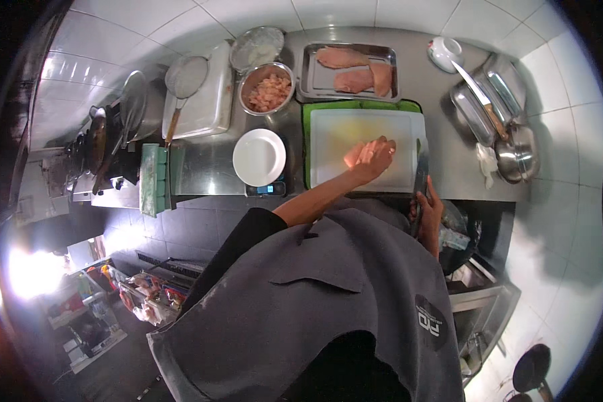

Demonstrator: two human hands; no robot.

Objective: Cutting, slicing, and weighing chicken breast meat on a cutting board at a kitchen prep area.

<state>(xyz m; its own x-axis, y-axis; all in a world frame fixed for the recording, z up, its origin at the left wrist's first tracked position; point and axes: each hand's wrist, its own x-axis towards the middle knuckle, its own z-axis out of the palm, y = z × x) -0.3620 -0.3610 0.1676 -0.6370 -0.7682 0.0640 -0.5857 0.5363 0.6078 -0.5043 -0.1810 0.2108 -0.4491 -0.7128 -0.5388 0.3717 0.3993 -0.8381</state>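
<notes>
A piece of raw chicken lies on the white cutting board. My left hand is curled over it, pressing it to the board and hiding part of the meat. At the board's right edge, my right hand grips the handle of a kitchen knife. Its dark blade points away from me and stands apart from the meat. Under the board a green mat shows along the sides and back.
Behind the board, a metal tray carries chicken pieces. A steel bowl of cut meat and a white plate on a scale stand left. Another knife rests across metal containers at right.
</notes>
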